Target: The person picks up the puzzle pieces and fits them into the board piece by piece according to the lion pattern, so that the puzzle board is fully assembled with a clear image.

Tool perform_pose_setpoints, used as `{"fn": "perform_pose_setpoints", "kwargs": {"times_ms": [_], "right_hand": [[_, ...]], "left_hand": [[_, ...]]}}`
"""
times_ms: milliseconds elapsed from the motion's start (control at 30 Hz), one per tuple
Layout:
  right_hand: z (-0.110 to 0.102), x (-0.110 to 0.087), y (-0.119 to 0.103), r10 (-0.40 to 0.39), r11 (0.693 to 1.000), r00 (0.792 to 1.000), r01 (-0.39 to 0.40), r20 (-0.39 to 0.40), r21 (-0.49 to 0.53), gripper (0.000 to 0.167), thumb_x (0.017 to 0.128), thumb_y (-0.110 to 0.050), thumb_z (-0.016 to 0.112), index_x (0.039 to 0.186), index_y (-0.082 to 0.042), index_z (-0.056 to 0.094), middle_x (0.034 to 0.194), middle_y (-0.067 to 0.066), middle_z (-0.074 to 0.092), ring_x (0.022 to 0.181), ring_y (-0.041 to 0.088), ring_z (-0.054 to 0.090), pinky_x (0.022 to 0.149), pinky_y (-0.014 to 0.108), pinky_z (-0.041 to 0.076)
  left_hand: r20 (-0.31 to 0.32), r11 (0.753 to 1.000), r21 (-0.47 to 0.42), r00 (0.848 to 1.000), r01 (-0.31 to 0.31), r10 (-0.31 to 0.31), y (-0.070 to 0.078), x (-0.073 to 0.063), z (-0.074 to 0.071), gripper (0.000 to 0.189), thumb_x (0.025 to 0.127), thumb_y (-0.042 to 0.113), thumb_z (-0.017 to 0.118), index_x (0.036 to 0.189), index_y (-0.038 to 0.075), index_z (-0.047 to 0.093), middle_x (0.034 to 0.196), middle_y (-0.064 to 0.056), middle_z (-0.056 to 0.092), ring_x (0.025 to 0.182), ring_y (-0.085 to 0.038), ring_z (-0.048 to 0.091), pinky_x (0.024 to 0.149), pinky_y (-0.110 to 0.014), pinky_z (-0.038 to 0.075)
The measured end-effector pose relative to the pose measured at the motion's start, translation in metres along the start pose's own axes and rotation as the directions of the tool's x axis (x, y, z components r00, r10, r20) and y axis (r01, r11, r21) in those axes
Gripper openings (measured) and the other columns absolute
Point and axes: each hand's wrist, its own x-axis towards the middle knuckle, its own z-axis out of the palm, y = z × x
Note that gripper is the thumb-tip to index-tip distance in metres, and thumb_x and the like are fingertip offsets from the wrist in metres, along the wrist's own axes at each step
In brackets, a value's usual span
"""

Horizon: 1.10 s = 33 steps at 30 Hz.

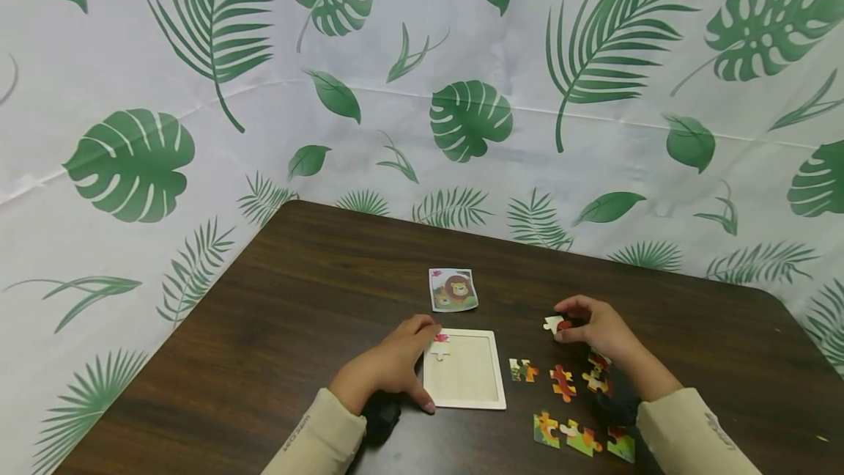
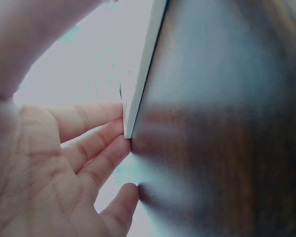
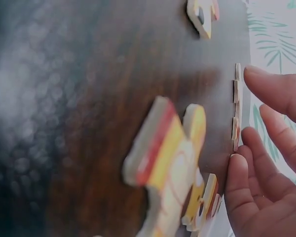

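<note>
My left hand lies along the left side of a shallow wooden puzzle tray, its thumb at the near corner. In the left wrist view, nearly straight fingertips touch the tray's edge. A puzzle piece with a pink flower sits in the tray's upper left corner; a white piece adjoins below. Over to the right, my right hand pinches a white-and-red puzzle piece between thumb and fingers, low at the tabletop. The right wrist view shows the fingers around thin piece edges.
A small lion picture card lies beyond the tray. Several loose puzzle pieces lie right of it, including a green-and-orange one, a red one and a nearer one. A leaf-patterned cloth hangs behind the dark wooden table.
</note>
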Motion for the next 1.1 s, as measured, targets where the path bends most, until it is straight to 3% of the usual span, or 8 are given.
{"fn": "perform_pose_setpoints", "kwargs": {"times_ms": [233,433,700,900,1100], "right_hand": [[0.001,0.001,-0.002,-0.017,0.996,1.000,0.019,0.024,-0.092,0.049,0.072,-0.017,0.079,0.113,0.000,0.058,0.110,0.018,0.056,0.101,0.035,0.050,0.080,0.046,0.043],[0.000,0.004,-0.003,0.014,0.987,0.999,-0.009,0.029,-0.161,0.050,0.069,-0.018,0.081,0.112,-0.002,0.059,0.110,0.017,0.056,0.101,0.035,0.050,0.079,0.048,0.044],[-0.001,0.009,-0.007,0.043,0.986,0.998,-0.036,0.041,-0.161,0.050,0.065,-0.014,0.083,0.107,0.000,0.060,0.098,0.012,0.056,0.087,0.027,0.052,0.071,0.040,0.046],[0.000,0.011,-0.011,0.073,0.989,0.996,-0.065,0.053,-0.135,0.043,0.065,-0.008,0.082,0.100,0.002,0.059,0.085,0.009,0.052,0.075,0.023,0.046,0.062,0.034,0.041],[-0.001,0.013,-0.015,0.105,0.984,0.992,-0.093,0.071,-0.151,0.034,0.065,-0.005,0.082,0.091,0.001,0.061,0.080,0.008,0.051,0.073,0.022,0.045,0.061,0.032,0.039]], "left_hand": [[0.005,1.000,-0.001,1.000,0.005,-0.005,0.001,0.000,-0.001,0.107,0.052,0.035,0.090,0.138,0.000,0.036,0.134,-0.008,0.033,0.122,-0.024,0.032,0.101,-0.038,0.030],[0.016,1.000,-0.020,1.000,0.022,-0.022,0.002,-0.001,0.000,0.107,0.053,0.034,0.090,0.139,0.001,0.035,0.137,-0.008,0.031,0.124,-0.023,0.030,0.102,-0.039,0.029],[0.013,1.000,-0.019,1.000,0.016,-0.016,0.003,-0.001,-0.002,0.107,0.053,0.033,0.090,0.139,0.000,0.035,0.136,-0.009,0.031,0.124,-0.024,0.030,0.102,-0.040,0.029],[0.011,1.000,-0.013,1.000,0.015,-0.014,0.003,-0.001,-0.002,0.107,0.054,0.034,0.089,0.139,0.000,0.035,0.136,-0.008,0.032,0.124,-0.024,0.031,0.102,-0.039,0.029],[0.008,1.000,-0.005,1.000,0.009,-0.009,0.002,-0.001,-0.001,0.108,0.053,0.035,0.089,0.139,0.000,0.035,0.135,-0.008,0.032,0.123,-0.024,0.031,0.102,-0.039,0.029]]}}
